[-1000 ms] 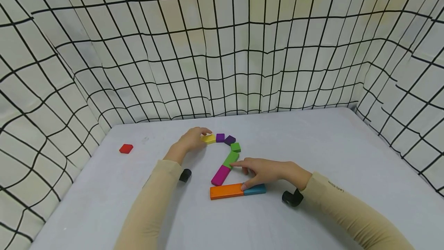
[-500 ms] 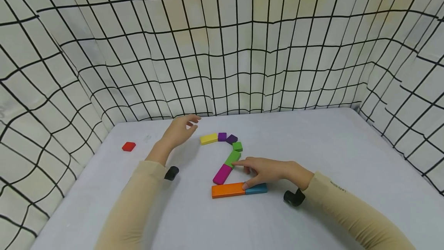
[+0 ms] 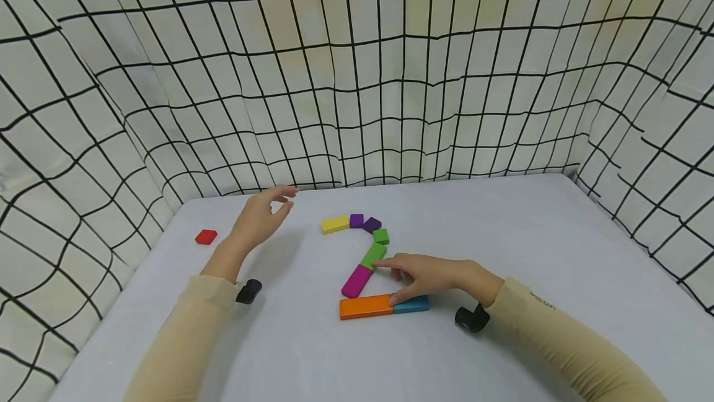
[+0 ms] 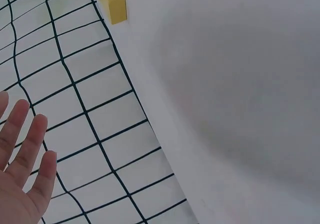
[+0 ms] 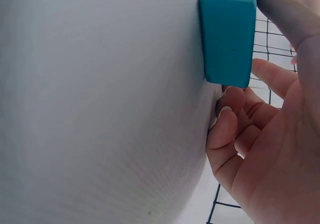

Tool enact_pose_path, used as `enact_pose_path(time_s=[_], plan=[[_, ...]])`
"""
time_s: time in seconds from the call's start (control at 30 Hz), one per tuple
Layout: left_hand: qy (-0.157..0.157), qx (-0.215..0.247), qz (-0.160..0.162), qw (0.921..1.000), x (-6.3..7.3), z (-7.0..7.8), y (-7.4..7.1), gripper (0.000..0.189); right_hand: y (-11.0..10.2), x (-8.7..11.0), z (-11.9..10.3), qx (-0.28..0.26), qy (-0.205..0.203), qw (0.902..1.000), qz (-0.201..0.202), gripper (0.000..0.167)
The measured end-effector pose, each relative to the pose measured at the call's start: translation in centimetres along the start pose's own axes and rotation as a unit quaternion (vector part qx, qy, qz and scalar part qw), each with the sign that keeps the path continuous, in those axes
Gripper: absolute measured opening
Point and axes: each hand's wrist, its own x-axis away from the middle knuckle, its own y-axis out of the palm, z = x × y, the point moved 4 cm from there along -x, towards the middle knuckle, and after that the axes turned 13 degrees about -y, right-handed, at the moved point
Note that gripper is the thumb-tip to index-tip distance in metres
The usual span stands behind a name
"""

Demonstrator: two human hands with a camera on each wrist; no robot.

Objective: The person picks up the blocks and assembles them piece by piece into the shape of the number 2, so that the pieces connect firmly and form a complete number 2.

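Note:
Toy blocks form a figure like a 2 on the white table. A yellow block (image 3: pixel 335 224), a purple block (image 3: pixel 356 221) and a dark purple block (image 3: pixel 372 225) make the top. Below run a small green block (image 3: pixel 381 236), a longer green block (image 3: pixel 375 254) and a magenta block (image 3: pixel 357 281). Along the bottom, an orange block (image 3: pixel 365 307) meets a blue block (image 3: pixel 411 304) end to end. My right hand (image 3: pixel 432 273) rests its thumb over that joint, its index fingertip at the longer green block. My left hand (image 3: pixel 256 219) hovers with fingers spread, holding nothing.
A red block (image 3: pixel 206 237) lies alone at the table's left. Black netting (image 3: pixel 401 86) over white walls surrounds the back and sides of the table (image 3: pixel 502 222). Each wrist carries a small black camera, such as the right one (image 3: pixel 471 318).
My left hand has let go of the yellow block, lifted and moved left towards the red block. My right hand stays in place on the blocks.

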Motion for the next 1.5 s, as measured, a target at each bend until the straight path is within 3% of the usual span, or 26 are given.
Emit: enact_pose_path(time_s=[0.23,0.6,0.77,1.1,1.33,1.5], plan=[[-0.006,0.012,0.021,0.9997,1.0,-2.1,-1.5,0.035,-0.2,0.3,0.1,0.006,0.000,1.0000,0.003,0.077],[-0.030,0.007,0.067,0.9973,3.2,-7.1,-4.4,0.035,0.0,0.2,-0.1,-0.004,-0.005,1.0000,-0.001,0.076],[-0.035,-0.001,0.070,0.9969,3.6,-8.8,-5.5,0.037,-0.1,0.1,0.0,-0.004,-0.003,1.0000,-0.002,0.077],[-0.103,-0.030,0.015,0.9941,3.7,-12.5,-6.5,0.044,-0.1,0.0,0.0,0.005,0.007,1.0000,-0.002,0.077],[-0.163,-0.043,-0.033,0.9851,3.7,-14.5,-6.5,0.051,0.1,-0.1,-0.1,0.006,0.002,1.0000,-0.006,0.078],[-0.189,-0.057,-0.052,0.9789,3.5,-15.2,-6.4,0.053,0.1,0.0,0.0,0.008,0.001,1.0000,-0.003,0.077]])
